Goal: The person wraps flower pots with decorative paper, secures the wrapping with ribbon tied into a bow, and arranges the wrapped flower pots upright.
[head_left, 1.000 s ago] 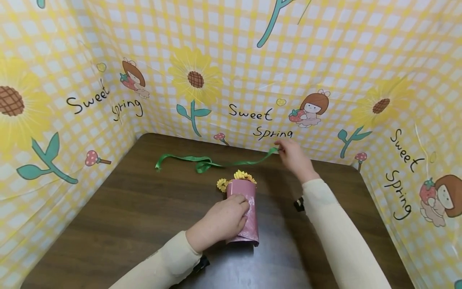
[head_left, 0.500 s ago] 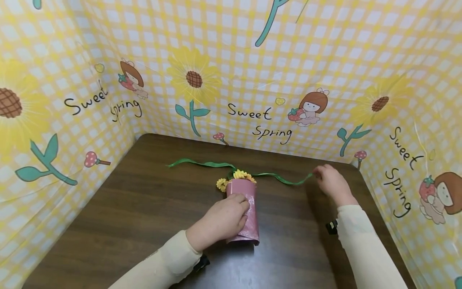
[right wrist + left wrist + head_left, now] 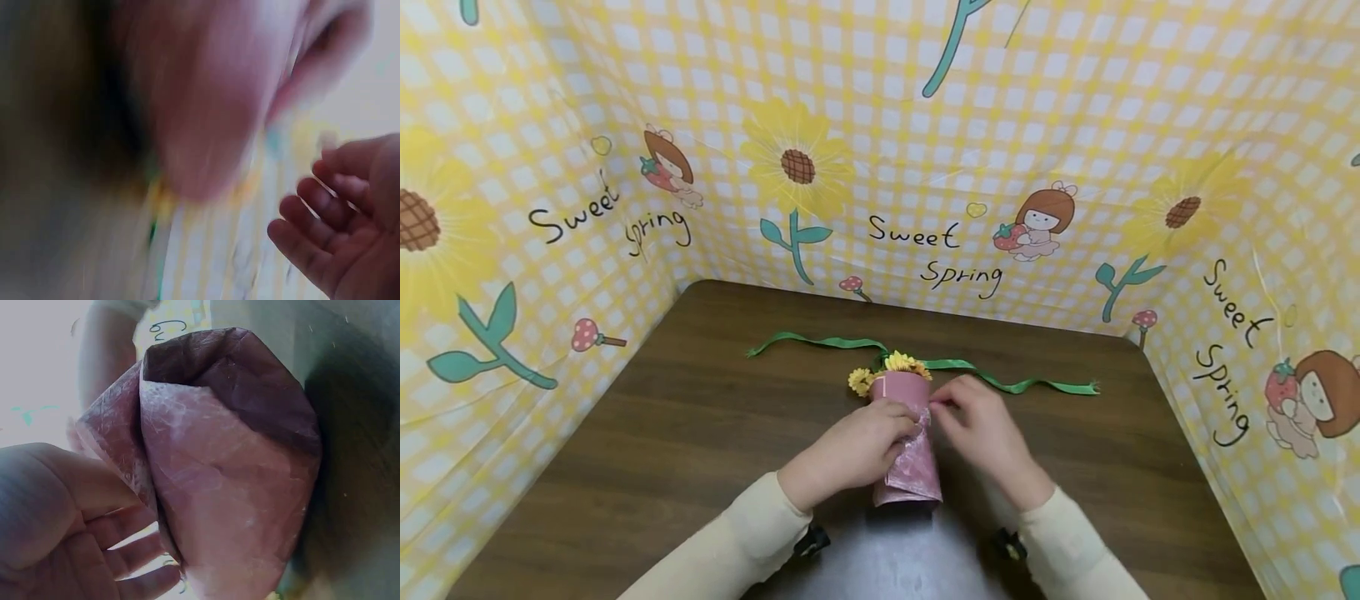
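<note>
A bouquet of yellow flowers point(image 3: 904, 363) rolled in pink wrapping paper point(image 3: 910, 471) lies on the table, flower heads toward the back. My left hand point(image 3: 853, 446) grips the paper near its middle; in the left wrist view its fingers point(image 3: 134, 550) are at the overlapping edge of the wrapping paper point(image 3: 231, 487). Just right of the bouquet is my right hand point(image 3: 985, 429), its fingertips close to the paper. In the right wrist view those fingers point(image 3: 312, 212) are loosely bent with nothing held. A green ribbon point(image 3: 1026, 385) runs sideways behind the wrapper, its middle hidden by the flowers.
The dark wooden table point(image 3: 700, 467) is bounded at the back and sides by a yellow checked cloth point(image 3: 880, 167) with printed sunflowers. One small yellow flower point(image 3: 861, 382) sticks out left of the wrapper's top.
My right hand drew the green ribbon's end to the right, let it go on the table, then came back beside the bouquet. My left hand stayed on the wrapper.
</note>
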Demonstrator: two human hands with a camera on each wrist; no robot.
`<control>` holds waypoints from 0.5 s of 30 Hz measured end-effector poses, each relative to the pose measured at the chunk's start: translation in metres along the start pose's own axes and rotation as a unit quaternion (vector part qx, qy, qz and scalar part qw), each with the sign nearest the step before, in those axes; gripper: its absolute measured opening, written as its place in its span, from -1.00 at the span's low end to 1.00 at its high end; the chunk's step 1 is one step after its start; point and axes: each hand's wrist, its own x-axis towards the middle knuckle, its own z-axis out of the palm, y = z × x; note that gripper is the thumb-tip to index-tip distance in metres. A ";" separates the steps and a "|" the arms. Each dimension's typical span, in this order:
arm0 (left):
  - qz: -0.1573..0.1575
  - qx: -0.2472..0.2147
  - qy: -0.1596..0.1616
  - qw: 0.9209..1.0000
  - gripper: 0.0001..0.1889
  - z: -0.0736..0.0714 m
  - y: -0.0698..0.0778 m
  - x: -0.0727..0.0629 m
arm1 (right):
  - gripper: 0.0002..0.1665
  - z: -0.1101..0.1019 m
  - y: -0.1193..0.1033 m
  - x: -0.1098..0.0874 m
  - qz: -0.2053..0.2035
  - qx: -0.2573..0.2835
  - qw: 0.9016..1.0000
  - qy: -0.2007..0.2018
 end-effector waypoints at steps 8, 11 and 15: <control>-0.032 -0.176 0.040 0.983 -0.65 0.010 -0.025 0.005 | -0.86 0.027 -0.054 -0.019 0.049 0.029 0.998 0.026; -0.051 -0.212 0.042 0.975 -0.52 0.012 -0.032 0.005 | -0.90 0.033 -0.054 -0.023 0.050 -0.007 0.999 0.003; -0.029 -0.274 -0.005 0.961 -0.46 0.003 -0.051 0.007 | -0.88 0.037 -0.055 -0.025 0.008 -0.050 0.998 -0.028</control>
